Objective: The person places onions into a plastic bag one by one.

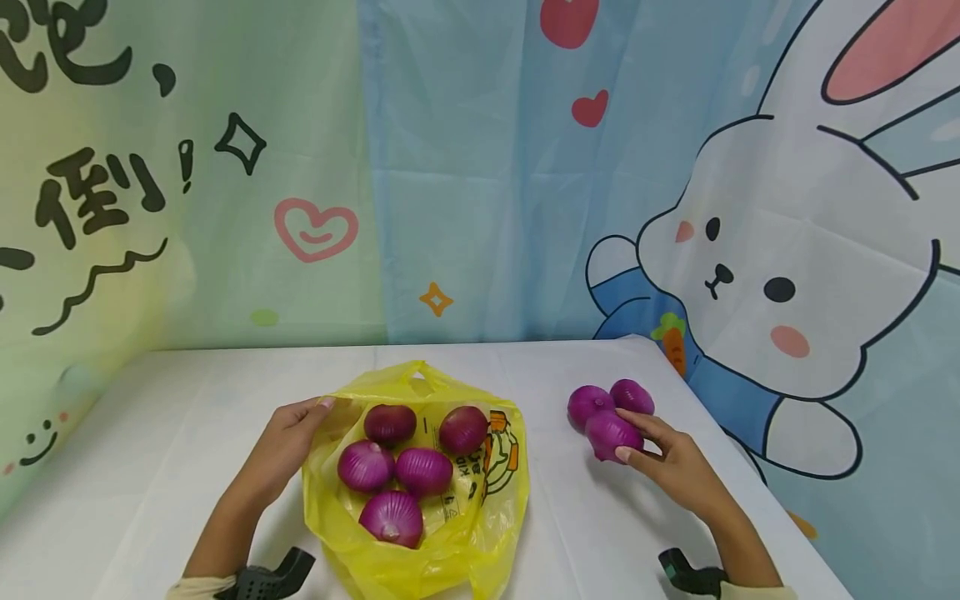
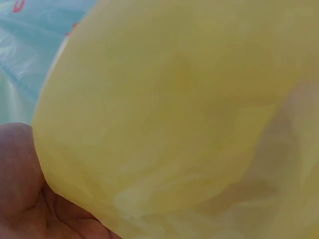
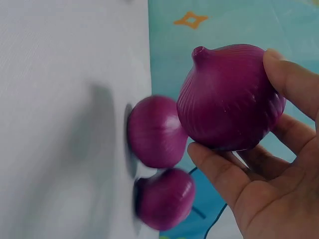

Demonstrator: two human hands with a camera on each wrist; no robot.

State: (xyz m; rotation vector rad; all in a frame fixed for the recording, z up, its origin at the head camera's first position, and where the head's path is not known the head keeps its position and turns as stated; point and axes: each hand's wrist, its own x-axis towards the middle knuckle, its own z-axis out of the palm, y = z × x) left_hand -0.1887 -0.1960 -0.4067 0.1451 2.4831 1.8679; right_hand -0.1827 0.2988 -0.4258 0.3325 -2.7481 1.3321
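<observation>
Held a purple onion (image 1: 613, 437) in the right hand (image 1: 678, 467), gripped between thumb and fingers, just above the white table (image 1: 135, 508) and to the right of the yellow bag (image 1: 491, 554). Saw its narrow neck plainly in the right wrist view. Noticed two more onions (image 1: 590, 407) resting on the table just beyond, close beside one another. Pinched the bag's rim on its left side with the left hand (image 1: 288, 437), thumb over the edge; could not make out the other fingers behind the plastic. Counted five onions (image 1: 424, 472) inside the gaping bag: two toward the back, two in the middle, one at the front. Found orange and black printing (image 1: 501, 454) inside, toward the right. Wore a black device (image 1: 273, 575) on each wrist. Faced a pastel backdrop (image 1: 450, 208) with a large white rabbit (image 1: 750, 333) at right
</observation>
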